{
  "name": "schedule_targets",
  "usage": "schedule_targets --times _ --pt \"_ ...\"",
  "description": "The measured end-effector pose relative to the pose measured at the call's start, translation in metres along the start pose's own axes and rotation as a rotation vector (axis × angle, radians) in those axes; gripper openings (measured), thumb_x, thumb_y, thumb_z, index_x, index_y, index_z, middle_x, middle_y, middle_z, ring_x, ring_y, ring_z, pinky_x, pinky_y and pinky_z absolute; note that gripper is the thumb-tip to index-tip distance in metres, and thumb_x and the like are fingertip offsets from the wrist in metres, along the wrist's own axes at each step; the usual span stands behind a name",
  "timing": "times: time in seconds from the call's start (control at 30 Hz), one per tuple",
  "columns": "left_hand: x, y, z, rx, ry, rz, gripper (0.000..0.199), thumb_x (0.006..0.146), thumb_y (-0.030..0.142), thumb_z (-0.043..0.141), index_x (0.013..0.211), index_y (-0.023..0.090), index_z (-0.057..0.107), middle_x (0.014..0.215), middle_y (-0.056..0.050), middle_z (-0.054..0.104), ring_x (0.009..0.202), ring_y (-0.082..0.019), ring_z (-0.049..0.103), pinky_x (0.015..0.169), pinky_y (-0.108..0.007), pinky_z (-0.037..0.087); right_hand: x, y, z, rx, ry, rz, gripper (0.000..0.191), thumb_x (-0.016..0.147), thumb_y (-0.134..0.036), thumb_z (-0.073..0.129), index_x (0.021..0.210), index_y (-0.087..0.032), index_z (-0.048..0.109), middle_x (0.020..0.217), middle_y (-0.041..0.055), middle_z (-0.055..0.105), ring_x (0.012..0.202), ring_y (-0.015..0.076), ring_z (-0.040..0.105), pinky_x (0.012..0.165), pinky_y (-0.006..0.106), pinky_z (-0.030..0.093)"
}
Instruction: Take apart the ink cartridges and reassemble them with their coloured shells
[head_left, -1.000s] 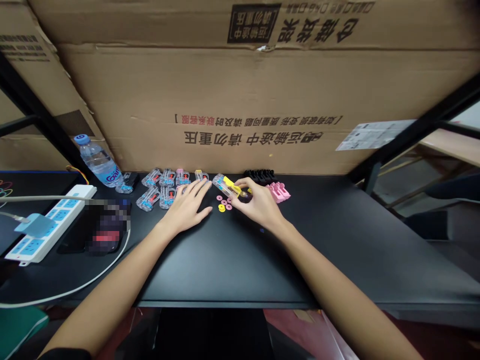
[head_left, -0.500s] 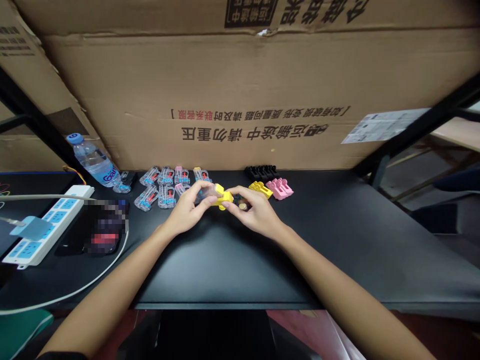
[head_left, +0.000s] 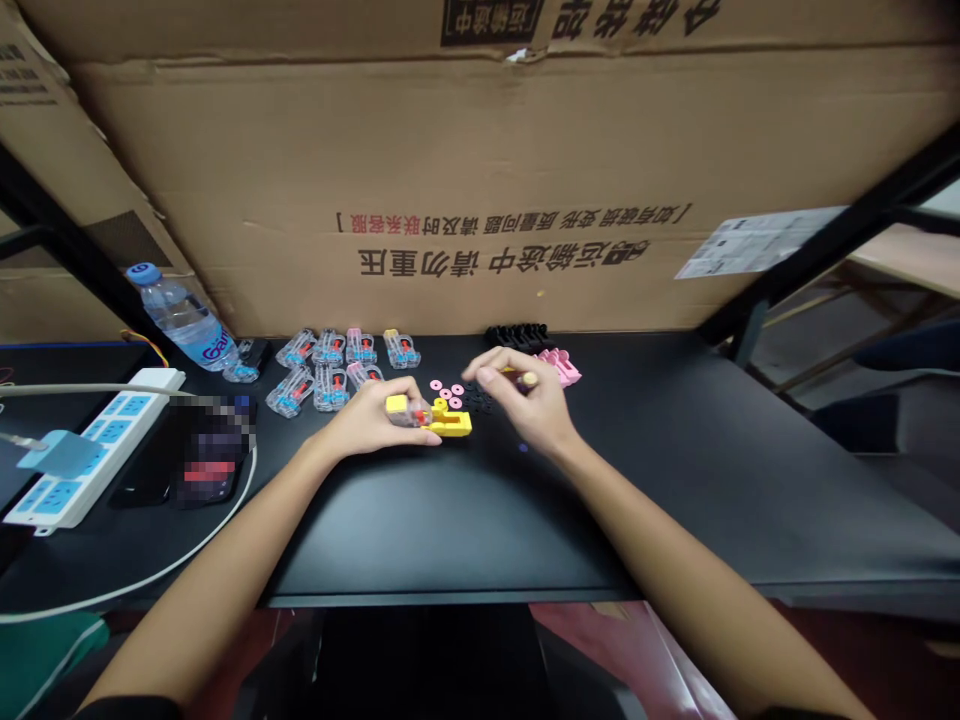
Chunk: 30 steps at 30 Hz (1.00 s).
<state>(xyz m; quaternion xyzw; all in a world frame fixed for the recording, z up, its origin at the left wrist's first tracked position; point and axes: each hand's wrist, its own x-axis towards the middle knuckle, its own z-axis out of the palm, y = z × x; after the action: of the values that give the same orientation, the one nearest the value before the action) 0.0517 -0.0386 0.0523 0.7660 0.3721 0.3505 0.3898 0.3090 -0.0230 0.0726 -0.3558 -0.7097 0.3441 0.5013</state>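
Far left, I note a white power strip with blue socket faces (head_left: 97,445); its looping pale cable (head_left: 253,480) lies near the left forearm and could snag if that elbow swings outward.

Next, behind the left hand (head_left: 367,418), 7 clear plastic cases with red and blue inner parts (head_left: 330,388) lie in 2 rough rows. A backward nudge from the knuckles could disorder the nearest.

Left grip: thumb and fingers pinch a clear plastic body with a yellow end (head_left: 411,411), with a slotted yellow plastic piece (head_left: 455,425) projecting rightward, above the table's middle. I cannot tell whether the 2 are joined; if not, a slack pinch could let the yellow piece drop.

Just beyond it: 4 flat pink rings (head_left: 456,403), 1 yellow ring (head_left: 440,404) and small black rings (head_left: 478,398). A low sweep by either hand could scatter them; black on black would be easily lost.

Right grip: fingers curled around a dark tool with a pale rounded end (head_left: 529,381). Tip hidden, so my judgement: misaimed contact could skid.
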Motion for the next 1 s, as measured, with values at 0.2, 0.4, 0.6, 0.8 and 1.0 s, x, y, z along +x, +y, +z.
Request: schedule_targets --times 0.2,0.4,0.6,0.8,1.0 --pt "0.002 -0.008 0.012 -0.061 -0.200 -0.099 0.053 0.074 0.057 0.096 0.090 0.019 0.063 0.085 -0.001 0.076 0.075 -0.017 0.070 0.070 -0.027 0.052 -0.001 -0.005 0.005 0.789 -0.098 0.263 0.057 0.088 -0.040 0.063 0.051 -0.027 0.022 0.046 -0.0078 0.016 0.044 0.0107 0.013 0.046 0.031 0.023" --pt "0.004 -0.008 0.016 -0.079 -0.259 -0.088 0.053 0.075 0.059 0.095 0.091 0.020 0.063 0.087 -0.001 0.076 0.075 -0.016 0.068 0.070 -0.026 0.050 -0.006 -0.006 0.010 0.992 -0.306 0.268 0.051 0.084 -0.034 0.062 0.051 -0.026 0.024 0.046 -0.0083 0.017 0.045 0.0095 0.011 0.047 0.030 0.019" --pt "0.004 -0.005 0.015 -0.038 -0.282 -0.076 0.054 0.076 0.060 0.094 0.093 0.019 0.064 0.084 0.001 0.075 0.070 -0.014 0.063 0.068 -0.025 0.046 -0.009 0.000 0.012 1.021 -0.449 0.161 0.039 0.078 -0.026 0.058 0.054 -0.026 0.027 0.049 -0.0082 0.019 0.046 0.0096 0.011 0.049 0.030 0.019" --pt "0.004 -0.003 0.015 -0.045 -0.287 -0.067 0.052 0.078 0.060 0.093 0.093 0.020 0.065 0.088 0.000 0.077 0.075 -0.015 0.065 0.073 -0.026 0.048 -0.008 -0.001 0.013 0.968 -0.495 0.095 0.038 0.078 -0.023 0.057 0.056 -0.026 0.026 0.050 -0.0079 0.018 0.047 0.0097 0.012 0.050 0.031 0.016" --pt "0.005 -0.003 0.018 -0.039 -0.284 -0.056 0.051 0.077 0.058 0.094 0.095 0.020 0.066 0.089 0.000 0.077 0.078 -0.016 0.067 0.077 -0.027 0.050 -0.011 0.000 0.015 0.913 -0.519 0.093 0.038 0.079 -0.023 0.056 0.057 -0.027 0.026 0.052 -0.0076 0.020 0.048 0.0104 0.013 0.051 0.032 0.017"
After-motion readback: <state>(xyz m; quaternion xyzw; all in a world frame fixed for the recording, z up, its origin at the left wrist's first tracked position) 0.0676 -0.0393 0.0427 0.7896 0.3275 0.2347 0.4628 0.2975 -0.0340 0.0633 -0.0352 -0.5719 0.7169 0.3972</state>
